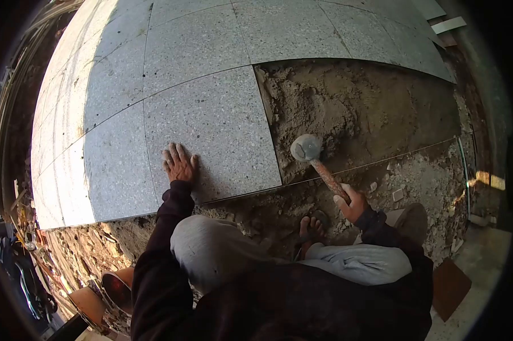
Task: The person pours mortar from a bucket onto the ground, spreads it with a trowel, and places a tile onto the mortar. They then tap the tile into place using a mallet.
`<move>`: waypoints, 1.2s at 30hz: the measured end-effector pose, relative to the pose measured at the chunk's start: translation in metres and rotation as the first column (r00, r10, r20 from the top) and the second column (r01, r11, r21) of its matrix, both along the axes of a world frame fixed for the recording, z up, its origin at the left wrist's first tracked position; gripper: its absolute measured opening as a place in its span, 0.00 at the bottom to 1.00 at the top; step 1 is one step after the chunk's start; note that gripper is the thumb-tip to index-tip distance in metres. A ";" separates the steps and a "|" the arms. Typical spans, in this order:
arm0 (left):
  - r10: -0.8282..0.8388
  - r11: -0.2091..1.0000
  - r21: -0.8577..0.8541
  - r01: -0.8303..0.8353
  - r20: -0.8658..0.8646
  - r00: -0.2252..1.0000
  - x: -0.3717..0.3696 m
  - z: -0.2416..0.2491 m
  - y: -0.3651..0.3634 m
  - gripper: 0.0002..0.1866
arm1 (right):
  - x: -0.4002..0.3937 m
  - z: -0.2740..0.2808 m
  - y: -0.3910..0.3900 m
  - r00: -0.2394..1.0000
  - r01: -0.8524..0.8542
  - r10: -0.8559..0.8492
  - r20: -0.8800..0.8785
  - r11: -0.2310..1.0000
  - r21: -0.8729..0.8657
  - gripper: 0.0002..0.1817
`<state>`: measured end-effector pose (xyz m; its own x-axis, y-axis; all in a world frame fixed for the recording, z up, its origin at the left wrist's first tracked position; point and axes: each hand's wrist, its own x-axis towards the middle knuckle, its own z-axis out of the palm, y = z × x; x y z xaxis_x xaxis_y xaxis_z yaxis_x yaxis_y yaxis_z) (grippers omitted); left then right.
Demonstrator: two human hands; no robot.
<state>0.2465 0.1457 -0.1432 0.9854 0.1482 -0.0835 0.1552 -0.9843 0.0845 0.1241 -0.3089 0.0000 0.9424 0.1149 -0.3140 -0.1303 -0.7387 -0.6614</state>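
Granite paving fills the upper part of the view, grey speckled slabs laid edge to edge, and beside them lies an open bed of brown mortar (358, 108) with rubble along its near edge. At the corner of the laid area sits the slab (211, 131) under the person's hand — its right edge borders the mortar bed and its near edge meets the rough ground. The left hand (179, 163) lies flat on this slab close to its near edge, palm down, fingers spread and straight, holding nothing. The right hand (351, 203) is closed round the lower end of a mallet's (319, 162) reddish handle; the mallet's round grey head (306, 148) is just beside the slab's right edge, over the mortar, and whether it touches the mortar cannot be told. A taut string (381, 161) runs across the bed from the slab's near corner toward the right. Below the hands the person crouches, grey-trousered knees drawn up, dark sleeves, one bare foot (311, 227) in a sandal on the rubble between the knees. Further out — a brown tile piece (449, 287) lies at the lower right, and a bucket (117, 290) stands at the lower left, near the broken edge of the ground
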 end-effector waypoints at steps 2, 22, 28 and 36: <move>0.016 0.999 -0.047 -0.020 -0.090 0.996 0.008 0.006 0.000 0.36 | -0.012 -0.017 -0.006 1.000 -0.021 0.019 0.024 0.998 0.057 0.24; -0.010 0.997 -0.082 0.001 -0.118 0.993 0.077 0.039 -0.037 0.34 | 0.001 -0.031 -0.013 0.995 -0.093 0.096 -0.030 0.991 0.101 0.23; -0.005 0.991 -0.136 -0.012 -0.124 0.992 0.077 0.038 -0.035 0.35 | 0.007 -0.025 -0.002 0.962 0.167 -0.092 -0.257 0.943 0.288 0.19; 0.000 0.991 -0.131 -0.015 -0.111 0.994 0.078 0.036 -0.035 0.35 | 0.001 -0.033 -0.004 0.957 0.167 -0.074 -0.280 0.931 0.325 0.17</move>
